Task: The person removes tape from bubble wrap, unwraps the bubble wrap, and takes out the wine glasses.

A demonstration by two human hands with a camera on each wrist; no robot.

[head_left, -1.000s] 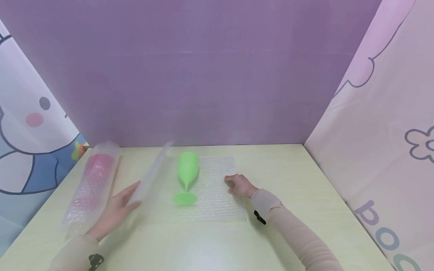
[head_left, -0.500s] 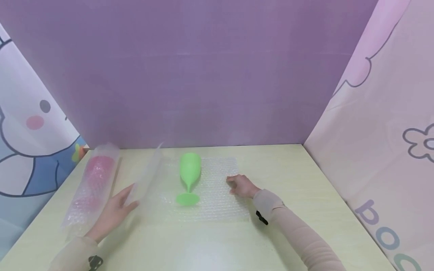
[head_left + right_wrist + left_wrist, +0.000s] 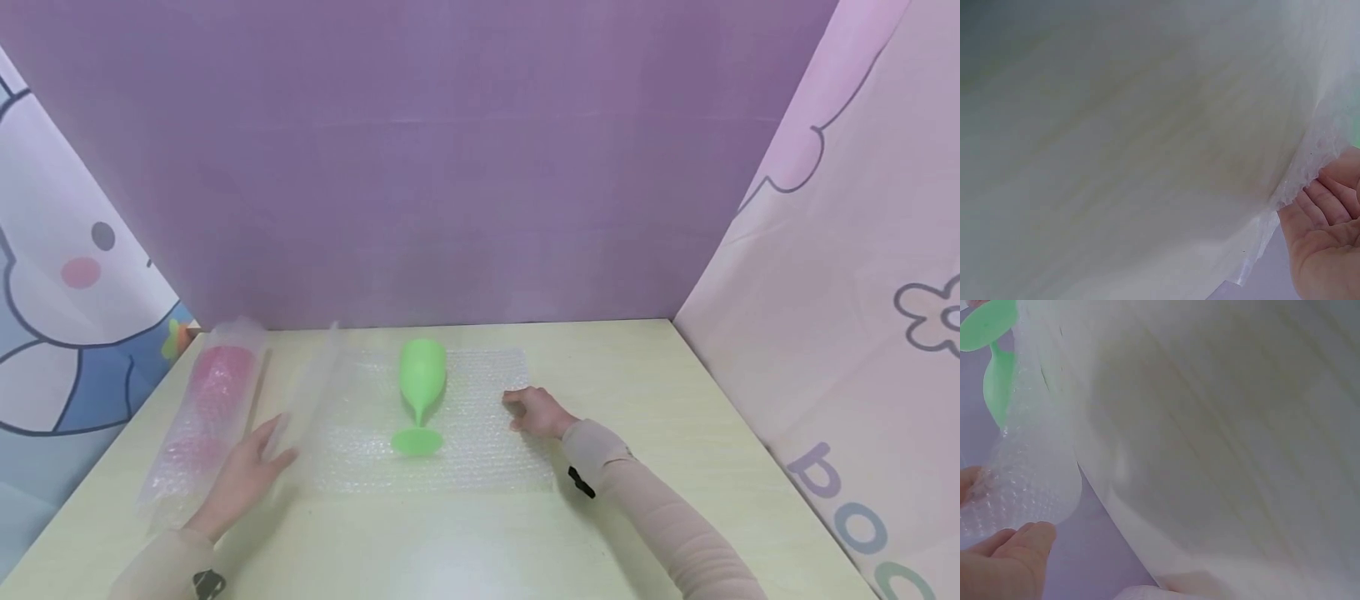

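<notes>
A bright green plastic goblet (image 3: 422,371) lies on a sheet of bubble wrap (image 3: 480,442), its foot pointing toward me. My left hand (image 3: 243,479) pinches the sheet's left edge between thumb and fingers and holds that side raised off the table. In the left wrist view the wrap (image 3: 1022,481) curves up to my fingertips, with the goblet (image 3: 999,387) beyond. At the sheet's right edge, my right hand (image 3: 542,414) pinches the wrap low near the tabletop. The right wrist view shows thumb and fingers of that hand (image 3: 1329,250) on the crinkled edge (image 3: 1310,156).
A pink object rolled in bubble wrap (image 3: 213,392) lies along the table's left side, just beyond my left hand. The pale wooden table (image 3: 450,542) ends at a purple backdrop (image 3: 465,167). Printed cloth panels (image 3: 840,275) stand at both sides.
My left hand has drawn slightly left and down, lowering the raised side of the wrap so more of it lies flat. The right hand stays nearly still.
</notes>
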